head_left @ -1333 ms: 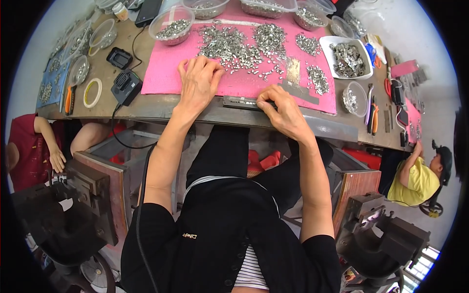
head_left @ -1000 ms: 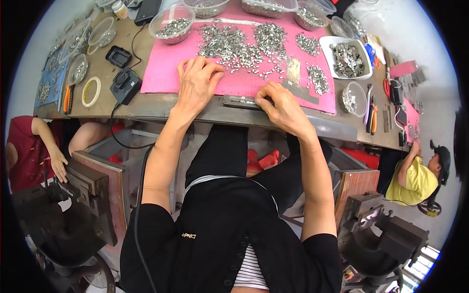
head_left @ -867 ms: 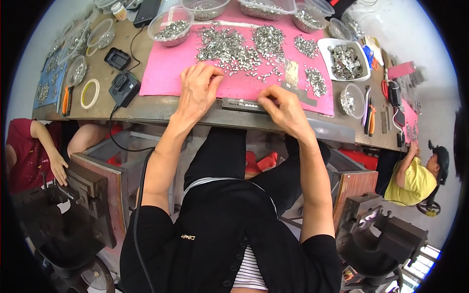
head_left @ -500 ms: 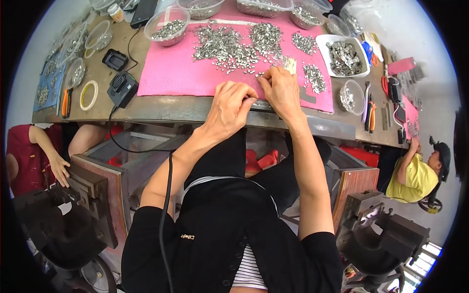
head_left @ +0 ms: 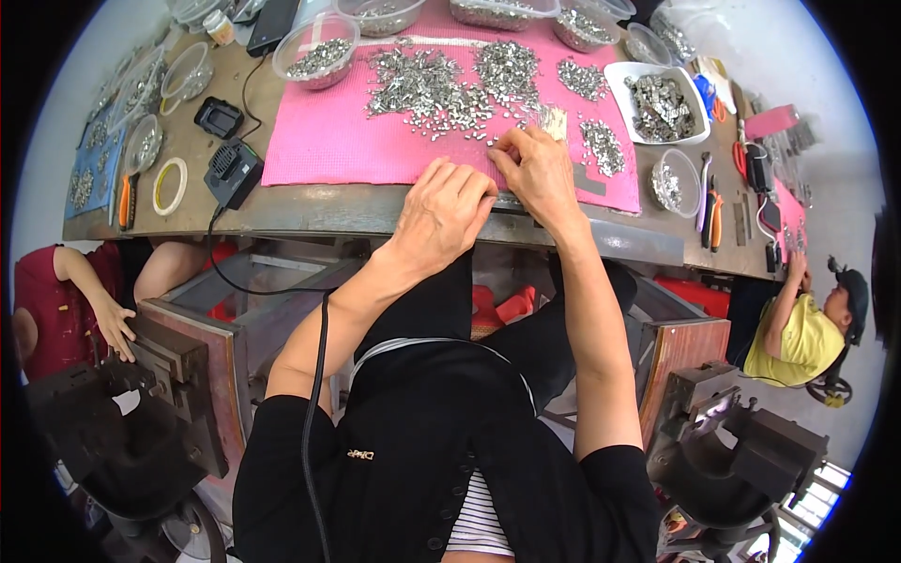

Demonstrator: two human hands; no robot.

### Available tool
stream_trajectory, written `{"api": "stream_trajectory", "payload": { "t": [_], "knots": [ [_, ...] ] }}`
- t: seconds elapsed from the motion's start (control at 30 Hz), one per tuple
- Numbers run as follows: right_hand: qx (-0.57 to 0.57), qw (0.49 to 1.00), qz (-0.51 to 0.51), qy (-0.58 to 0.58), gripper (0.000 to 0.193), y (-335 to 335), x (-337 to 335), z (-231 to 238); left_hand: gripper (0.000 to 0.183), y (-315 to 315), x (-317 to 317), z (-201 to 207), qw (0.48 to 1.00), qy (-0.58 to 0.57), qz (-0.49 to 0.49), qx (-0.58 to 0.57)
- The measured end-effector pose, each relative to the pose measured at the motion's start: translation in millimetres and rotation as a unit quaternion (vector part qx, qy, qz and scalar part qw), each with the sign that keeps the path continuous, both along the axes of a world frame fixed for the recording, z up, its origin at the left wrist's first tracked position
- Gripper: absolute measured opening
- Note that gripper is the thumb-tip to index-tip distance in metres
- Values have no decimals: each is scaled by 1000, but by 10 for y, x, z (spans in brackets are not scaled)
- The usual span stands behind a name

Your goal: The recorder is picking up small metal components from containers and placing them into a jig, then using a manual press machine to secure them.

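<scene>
At the near edge of a pink mat point(head_left: 319, 141), my left hand point(head_left: 439, 211) is closed with its fingers curled down. Its fingertips are tucked out of sight, so what they grip cannot be seen. Just to the right, my right hand point(head_left: 537, 174) pinches thumb and forefinger together low over the mat; anything between them is too small to name. Beyond the hands lies a spread of small silvery metal pieces point(head_left: 422, 89), with a few loose ones close to my right fingertips. A pale-bristled brush point(head_left: 554, 122) shows behind my right hand.
Clear plastic tubs point(head_left: 319, 56) of metal pieces line the back. On the right are a white tray point(head_left: 657, 105), a small round tub point(head_left: 676, 183) and orange-handled pliers point(head_left: 715, 220). A black charger point(head_left: 233, 174) and tape roll point(head_left: 170, 185) sit left. People work at both sides.
My left hand has rolled over, so its thumb no longer shows. My right fingertips have drawn slightly left and nearer, still pinched.
</scene>
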State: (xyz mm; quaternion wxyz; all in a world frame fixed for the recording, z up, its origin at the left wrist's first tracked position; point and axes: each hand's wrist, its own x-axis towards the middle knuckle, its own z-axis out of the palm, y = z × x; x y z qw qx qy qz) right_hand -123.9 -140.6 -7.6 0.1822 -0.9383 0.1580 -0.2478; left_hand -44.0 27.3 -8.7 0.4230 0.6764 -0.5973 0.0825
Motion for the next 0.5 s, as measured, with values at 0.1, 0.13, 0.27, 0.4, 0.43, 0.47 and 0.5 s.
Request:
{"api": "stream_trajectory", "payload": {
  "t": [0.1,0.13,0.27,0.4,0.43,0.47,0.5],
  "knots": [
    [-19,1000,-2,-1,18,-10,43,-27,14,16,23,1,999,31,0,13],
    [-36,999,-2,0,19,-10,59,-25,14,18,28,1,999,30,0,13],
    [12,1000,5,9,18,22,47,39,13,40,24,-23,1000,-12,15,-5],
    [53,996,-20,65,14,-3,-9,5,17,79,95,-55,999,12,25,-33],
    [41,997,-18,57,12,9,-24,0,19,102,185,-50,997,35,57,-26],
    [40,998,-16,54,12,0,-57,-5,20,130,291,-38,994,57,88,-21],
    [65,998,-6,22,11,-13,-100,-21,24,157,428,-89,989,43,139,-25]
  ]
}}
